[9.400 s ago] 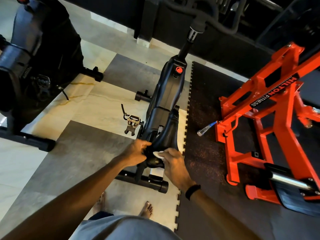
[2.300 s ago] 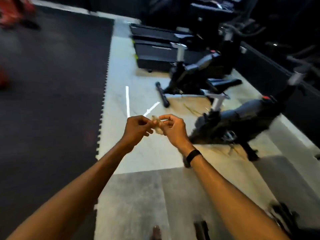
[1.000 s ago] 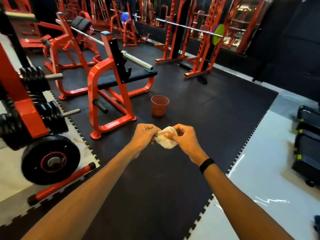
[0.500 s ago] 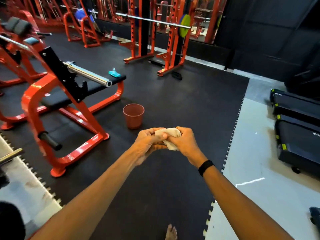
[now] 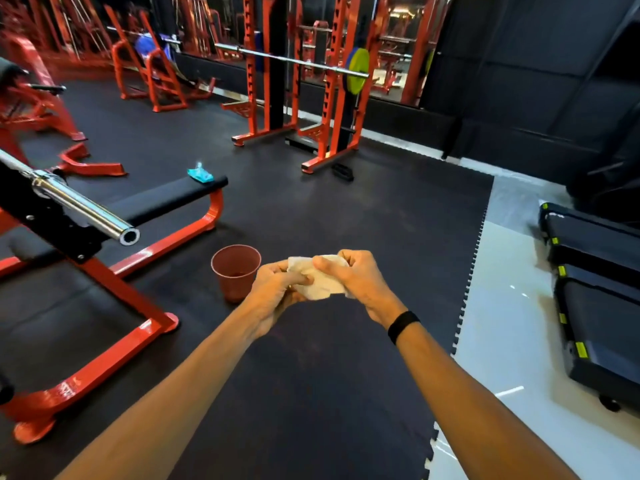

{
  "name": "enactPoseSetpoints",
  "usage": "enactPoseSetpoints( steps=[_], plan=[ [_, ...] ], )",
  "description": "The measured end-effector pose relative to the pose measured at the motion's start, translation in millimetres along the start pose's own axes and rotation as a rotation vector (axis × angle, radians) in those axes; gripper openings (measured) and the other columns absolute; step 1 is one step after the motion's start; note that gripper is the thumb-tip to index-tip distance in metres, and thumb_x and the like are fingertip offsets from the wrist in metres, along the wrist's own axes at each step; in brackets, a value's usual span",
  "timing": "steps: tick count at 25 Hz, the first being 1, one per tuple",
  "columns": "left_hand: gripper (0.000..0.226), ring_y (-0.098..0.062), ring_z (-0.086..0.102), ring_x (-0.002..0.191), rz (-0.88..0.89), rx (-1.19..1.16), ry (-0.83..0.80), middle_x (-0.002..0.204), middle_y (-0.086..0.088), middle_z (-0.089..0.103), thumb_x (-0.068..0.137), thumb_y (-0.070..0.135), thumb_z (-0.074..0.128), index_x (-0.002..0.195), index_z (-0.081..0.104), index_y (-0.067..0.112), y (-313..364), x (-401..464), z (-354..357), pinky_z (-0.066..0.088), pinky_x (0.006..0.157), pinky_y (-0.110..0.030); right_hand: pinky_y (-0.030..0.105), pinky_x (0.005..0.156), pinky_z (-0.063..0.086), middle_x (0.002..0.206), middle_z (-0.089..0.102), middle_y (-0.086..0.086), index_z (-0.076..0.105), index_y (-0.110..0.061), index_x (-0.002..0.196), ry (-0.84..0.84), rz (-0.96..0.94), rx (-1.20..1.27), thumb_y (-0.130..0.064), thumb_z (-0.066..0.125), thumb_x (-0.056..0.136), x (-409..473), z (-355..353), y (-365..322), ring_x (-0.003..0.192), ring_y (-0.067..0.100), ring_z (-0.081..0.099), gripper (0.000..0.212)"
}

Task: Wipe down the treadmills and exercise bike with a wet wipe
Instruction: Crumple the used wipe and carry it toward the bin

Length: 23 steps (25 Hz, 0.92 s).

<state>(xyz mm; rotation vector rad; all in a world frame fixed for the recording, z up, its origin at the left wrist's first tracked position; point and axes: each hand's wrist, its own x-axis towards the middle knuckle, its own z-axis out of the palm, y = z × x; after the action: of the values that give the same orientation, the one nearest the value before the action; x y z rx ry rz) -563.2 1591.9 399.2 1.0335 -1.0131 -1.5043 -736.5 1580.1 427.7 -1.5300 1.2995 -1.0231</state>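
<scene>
A crumpled white wet wipe (image 5: 320,280) is bunched between both hands at the centre of the view, out in front of me above the black rubber floor. My left hand (image 5: 273,292) grips its left side with curled fingers. My right hand (image 5: 356,277), with a black band on the wrist, grips its right side, thumb on top. Two black treadmills (image 5: 601,306) with yellow-green edge marks lie at the right edge on the pale floor. No exercise bike is in sight.
A red-brown bin (image 5: 236,271) stands on the mat just left of my hands. An orange bench (image 5: 149,233) with a chrome bar juts in from the left, a teal wipe packet (image 5: 200,174) on its pad. An orange squat rack (image 5: 301,98) stands at the back.
I turned from the exercise bike towards the weights area, both hands kneading the wipe. Over the last second the bin and bench have come closer and the wipe is bunched tighter.
</scene>
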Motion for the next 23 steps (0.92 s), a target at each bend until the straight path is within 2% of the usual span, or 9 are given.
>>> enactPoseSetpoints(
  steps=[3, 6, 10, 14, 17, 19, 23],
  plan=[
    [0.032, -0.03, 0.07, 0.097, -0.015, -0.019, 0.107, 0.102, -0.019, 0.072, 0.079, -0.01, 0.064, 0.111, 0.069, -0.003, -3.5, 60.9, -21.2, 0.056, 0.087, -0.043, 0.023, 0.052, 0.051, 0.079, 0.065, 0.019, 0.059, -0.006, 0.081, -0.058, 0.009, 0.021, -0.024, 0.08, 0.086, 60.0, 3.3, 21.5, 0.062, 0.015, 0.063, 0.029],
    [0.032, -0.028, 0.068, 0.092, -0.026, -0.019, 0.2, 0.098, -0.016, 0.073, 0.074, -0.01, 0.066, 0.103, 0.071, 0.001, -3.3, 135.4, -47.4, 0.056, 0.078, -0.037, 0.027, 0.055, 0.055, 0.081, 0.065, 0.01, 0.064, -0.006, 0.088, 0.014, 0.003, -0.019, -0.022, 0.081, 0.085, 133.5, 14.6, 38.9, 0.068, 0.016, 0.062, 0.024],
    [0.025, -0.024, 0.064, 0.077, 0.056, 0.104, 0.264, 0.079, -0.01, 0.07, 0.071, -0.014, 0.067, 0.087, 0.07, 0.005, 25.6, 228.5, -72.3, 0.051, 0.065, -0.03, 0.02, 0.058, 0.046, 0.078, 0.065, -0.005, 0.064, -0.019, 0.08, 0.117, -0.026, -0.329, -0.026, 0.081, 0.082, 240.5, 26.1, 31.1, 0.066, 0.007, 0.057, 0.019],
    [0.024, -0.012, 0.06, 0.066, 0.216, 0.255, 0.266, 0.074, -0.007, 0.066, 0.076, -0.016, 0.067, 0.084, 0.071, 0.007, 56.3, 311.9, -91.2, 0.05, 0.057, -0.021, 0.033, 0.06, 0.051, 0.075, 0.065, -0.004, 0.057, -0.026, 0.072, 0.194, -0.021, -0.494, -0.03, 0.079, 0.083, 333.6, 51.0, 18.8, 0.068, 0.015, 0.061, 0.025],
    [0.023, -0.016, 0.059, 0.06, 0.241, 0.307, 0.229, 0.071, -0.01, 0.065, 0.078, -0.016, 0.065, 0.09, 0.072, 0.003, 59.9, 362.5, -111.2, 0.05, 0.053, -0.026, 0.026, 0.052, 0.043, 0.073, 0.066, -0.001, 0.066, -0.016, 0.076, 0.148, -0.001, -0.404, -0.02, 0.076, 0.085, 390.3, 75.3, 21.3, 0.061, 0.01, 0.058, 0.014],
    [0.028, -0.016, 0.057, 0.059, 0.232, 0.344, 0.229, 0.07, -0.009, 0.063, 0.076, -0.019, 0.062, 0.091, 0.071, 0.003, 59.0, 389.9, -128.0, 0.049, 0.052, -0.029, 0.024, 0.054, 0.046, 0.075, 0.07, 0.003, 0.073, -0.008, 0.08, 0.098, 0.051, -0.251, -0.013, 0.075, 0.086, 420.3, 90.3, 26.8, 0.063, 0.007, 0.059, 0.007],
    [0.032, -0.014, 0.056, 0.06, 0.217, 0.424, 0.295, 0.072, -0.005, 0.062, 0.074, -0.018, 0.065, 0.097, 0.069, 0.004, 54.1, 454.5, -173.1, 0.051, 0.056, -0.031, 0.022, 0.057, 0.053, 0.072, 0.067, 0.009, 0.074, 0.003, 0.087, -0.041, 0.193, 0.071, -0.016, 0.067, 0.094, 491.2, 123.6, 47.6, 0.064, 0.012, 0.061, 0.022]
  ],
)
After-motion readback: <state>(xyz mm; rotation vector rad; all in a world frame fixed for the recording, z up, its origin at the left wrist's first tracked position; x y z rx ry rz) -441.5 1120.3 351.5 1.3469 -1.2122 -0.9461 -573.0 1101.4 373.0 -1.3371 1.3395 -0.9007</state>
